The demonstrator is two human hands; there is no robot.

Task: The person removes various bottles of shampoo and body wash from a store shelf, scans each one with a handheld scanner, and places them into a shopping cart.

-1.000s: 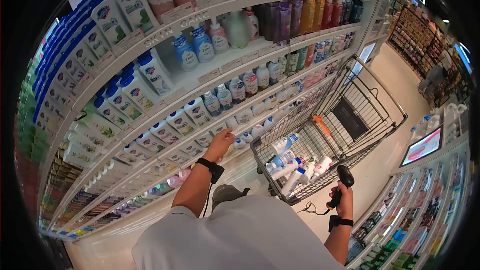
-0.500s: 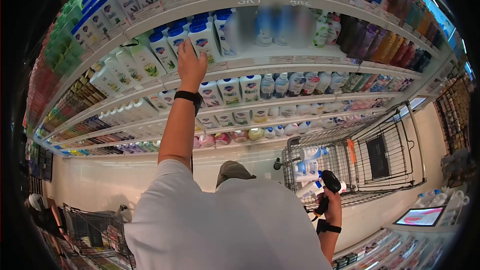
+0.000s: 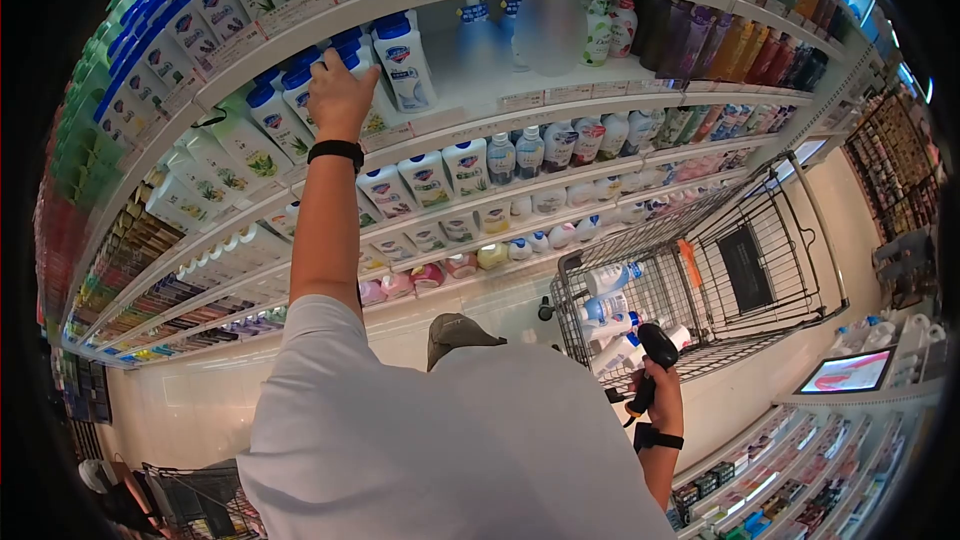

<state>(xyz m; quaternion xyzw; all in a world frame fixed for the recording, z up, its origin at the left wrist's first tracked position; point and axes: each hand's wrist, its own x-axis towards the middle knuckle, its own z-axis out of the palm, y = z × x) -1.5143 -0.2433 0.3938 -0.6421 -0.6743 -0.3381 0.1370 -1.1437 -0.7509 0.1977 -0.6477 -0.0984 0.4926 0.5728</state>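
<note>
My left hand [image 3: 340, 98] is raised to the shelf, its fingers and thumb around the upper part of a white body wash bottle [image 3: 376, 122] with a blue cap; the hand hides much of it. Similar blue-capped bottles [image 3: 277, 123] stand to the left. Just right of the hand, another one [image 3: 405, 62] leans slightly. Low on the right, my right hand [image 3: 661, 392] is closed around the handle of a black handheld device [image 3: 657, 344] with a rounded head. Behind that device is a shopping cart [image 3: 775, 340] with several white and blue bottles [image 3: 608, 310] lying in it.
Shelf tiers [image 3: 560, 105] packed with bottles curve across the view. A blurred patch covers part of the middle tier. At lower left are another cart [image 3: 205, 500] and a person [image 3: 120, 495]. A lit screen [image 3: 848, 372] stands on the lower right shelf.
The left hand has moved from in front of the bottles onto one, its fingers closing in around its top. The view has shifted, and the right hand still holds the black device.
</note>
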